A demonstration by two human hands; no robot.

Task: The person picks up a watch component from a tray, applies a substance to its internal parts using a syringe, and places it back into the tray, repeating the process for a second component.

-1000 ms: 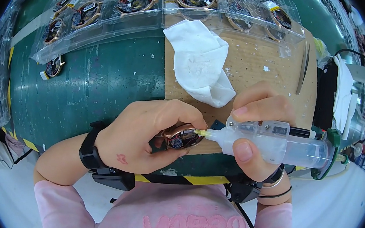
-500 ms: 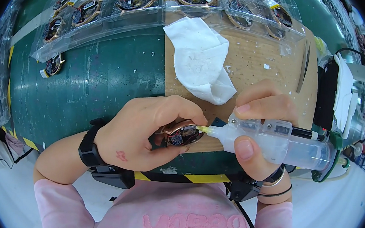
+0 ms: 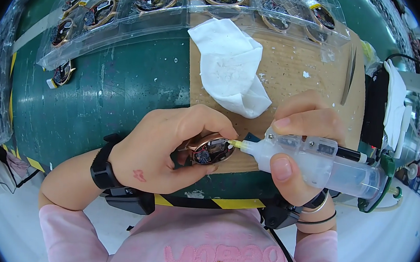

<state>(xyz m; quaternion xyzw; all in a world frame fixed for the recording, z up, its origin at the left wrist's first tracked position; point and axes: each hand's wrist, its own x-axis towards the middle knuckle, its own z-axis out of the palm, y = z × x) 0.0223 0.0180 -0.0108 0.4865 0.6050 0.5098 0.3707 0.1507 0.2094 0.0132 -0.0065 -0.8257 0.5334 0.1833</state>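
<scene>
Between thumb and fingers, my left hand (image 3: 168, 144) grips a round copper-rimmed watch case (image 3: 211, 150) with its dark inner electronics facing up, slightly tilted. My right hand (image 3: 302, 140) is wrapped round a translucent glue syringe (image 3: 313, 162), lying nearly level. Its yellow needle tip (image 3: 235, 144) points left and meets the upper right rim of the case; whether it touches is too small to tell. A green cap and tube fitting (image 3: 380, 185) closes the syringe's right end. Above both hands, a crumpled white cloth (image 3: 231, 65) with whitish residue rests on the cardboard (image 3: 287, 67).
Clear plastic trays (image 3: 123, 29) with several similar watch cases span the back. One loose watch case (image 3: 62, 74) lies on the green mat (image 3: 123, 82) at left. Tweezers (image 3: 348, 76) lie on the cardboard's right side. Black and white cloths (image 3: 393, 103) hang farther right.
The watch case has turned slightly in my left hand, showing more of its face. The needle tip has shifted slightly upward along the rim. Both grips stay the same.
</scene>
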